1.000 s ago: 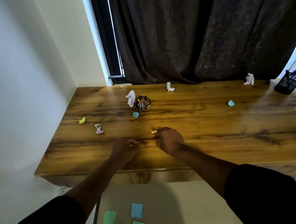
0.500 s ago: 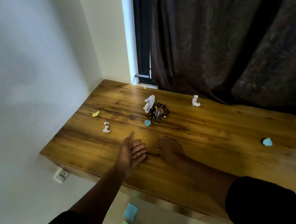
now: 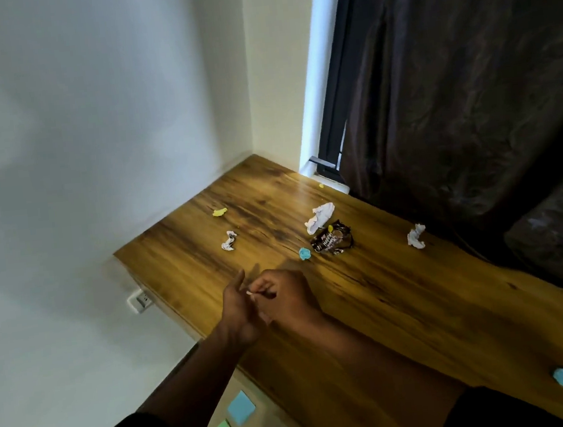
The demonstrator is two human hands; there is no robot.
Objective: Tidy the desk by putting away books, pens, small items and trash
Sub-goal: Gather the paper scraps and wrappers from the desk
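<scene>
Desk of brown wood fills the corner, strewn with trash: a dark snack wrapper, white crumpled tissue touching it, and a blue paper wad just beside. Over the near edge, the right hand pinches a tiny pale scrap against the left hand, whose fingers are relaxed and extended.

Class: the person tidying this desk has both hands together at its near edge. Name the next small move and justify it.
Probably drop the tiny pale scrap pinched by the right hand into the open left hand, freeing the right for the blue paper ball lying nearest.
</scene>
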